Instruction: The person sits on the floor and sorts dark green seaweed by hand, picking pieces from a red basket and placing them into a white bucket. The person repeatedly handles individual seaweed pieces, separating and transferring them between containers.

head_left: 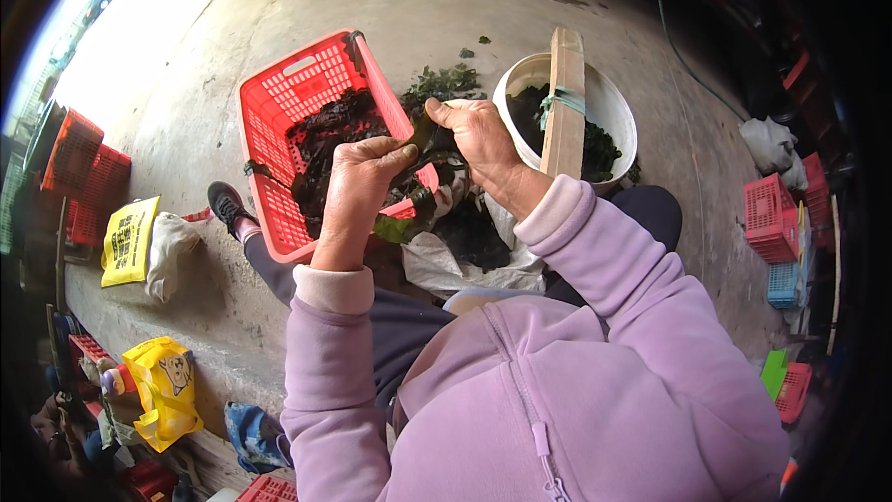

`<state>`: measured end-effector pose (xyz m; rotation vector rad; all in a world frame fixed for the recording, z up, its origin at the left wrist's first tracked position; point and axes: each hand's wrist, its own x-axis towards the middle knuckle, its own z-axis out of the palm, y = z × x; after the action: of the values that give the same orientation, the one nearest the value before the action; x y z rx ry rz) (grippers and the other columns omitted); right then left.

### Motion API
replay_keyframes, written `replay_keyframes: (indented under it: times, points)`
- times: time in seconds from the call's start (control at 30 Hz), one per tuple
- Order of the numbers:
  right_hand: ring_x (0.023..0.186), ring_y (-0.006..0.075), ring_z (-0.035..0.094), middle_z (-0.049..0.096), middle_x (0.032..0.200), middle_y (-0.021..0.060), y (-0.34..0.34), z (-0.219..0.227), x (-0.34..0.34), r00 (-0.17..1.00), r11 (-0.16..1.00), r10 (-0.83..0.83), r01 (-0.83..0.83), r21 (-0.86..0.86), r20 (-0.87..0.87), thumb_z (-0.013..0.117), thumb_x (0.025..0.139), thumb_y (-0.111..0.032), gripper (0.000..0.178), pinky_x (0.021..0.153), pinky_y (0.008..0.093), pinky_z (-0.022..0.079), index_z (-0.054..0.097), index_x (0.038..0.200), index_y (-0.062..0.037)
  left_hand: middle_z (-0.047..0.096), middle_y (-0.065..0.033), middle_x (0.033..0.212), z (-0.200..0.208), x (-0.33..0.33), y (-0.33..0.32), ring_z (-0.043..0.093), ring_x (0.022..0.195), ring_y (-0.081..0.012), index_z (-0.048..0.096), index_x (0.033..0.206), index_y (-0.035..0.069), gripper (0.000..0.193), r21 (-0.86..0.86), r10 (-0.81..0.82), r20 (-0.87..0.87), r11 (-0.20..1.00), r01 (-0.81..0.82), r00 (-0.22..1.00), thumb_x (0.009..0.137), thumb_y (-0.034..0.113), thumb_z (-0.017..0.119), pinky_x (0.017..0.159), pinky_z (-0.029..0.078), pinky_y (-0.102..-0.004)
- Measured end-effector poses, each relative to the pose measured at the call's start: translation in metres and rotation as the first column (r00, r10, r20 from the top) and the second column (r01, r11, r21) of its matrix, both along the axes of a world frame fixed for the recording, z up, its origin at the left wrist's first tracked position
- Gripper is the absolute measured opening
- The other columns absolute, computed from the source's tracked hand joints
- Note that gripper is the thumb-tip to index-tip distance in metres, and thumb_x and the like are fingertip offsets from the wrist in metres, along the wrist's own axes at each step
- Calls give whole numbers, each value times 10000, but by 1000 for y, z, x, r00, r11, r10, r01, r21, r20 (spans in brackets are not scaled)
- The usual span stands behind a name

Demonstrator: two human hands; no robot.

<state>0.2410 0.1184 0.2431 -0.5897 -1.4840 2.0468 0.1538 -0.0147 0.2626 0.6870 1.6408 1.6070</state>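
Observation:
My left hand (358, 177) and my right hand (483, 144) are close together, each with its thumb pressed against the fingers. Between them they pinch a dark green leafy strip of seaweed (423, 133). A lower, greener piece (401, 226) hangs beneath the hands. Just left stands a red plastic basket (263, 200) with dark wet seaweed (325, 135) inside. Below my hands a white sack (432, 260) lies spread between my legs, bearing more dark seaweed (472, 232). My fingers partly hide where the strip is gripped.
A white bucket (621, 125) of seaweed stands at the right, a wooden beam (565, 84) across its top. Loose seaweed (446, 84) lies on the concrete beyond my hands. Yellow bags (130, 242) sit at the left; red crates (771, 218) line the right side.

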Motion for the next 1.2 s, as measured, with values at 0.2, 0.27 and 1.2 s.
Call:
replay_keyframes:
  times: [0.2, 0.27, 1.2]
  points:
    - [485, 188, 527, 563, 635, 70, 44, -16, -32, 923, 868, -296, 368, -334, 247, 525, 906, -232, 254, 478, 364, 503, 572, 777, -19, 582, 37, 647, 4, -1, -13, 443, 553, -18, 685, 827, -46, 122, -72, 62, -5, 995, -62, 998, 778, 63, 657, 491, 336, -181]
    - [424, 129, 477, 521, 581, 20, 80, -16, -19, 899, 862, -364, 425, -277, 245, 473, 936, -270, 271, 439, 343, 502, 548, 788, -55, 597, 17, 660, 2, -6, -28, 464, 529, -32, 686, 836, -26, 110, -83, 90, 69, 993, -84, 994, 790, 69, 657, 472, 343, -177]
    - [823, 154, 601, 643, 957, 98, 38, 58, 91, 823, 650, 393, -564, 509, 411, 750, 707, -136, 592, 753, 271, 477, 493, 1201, 67, 645, -37, 762, -15, 10, -16, 590, 696, -77, 614, 862, -10, 103, 105, -256, -32, 961, 258, 966, 778, -3, 673, 604, 471, -198]
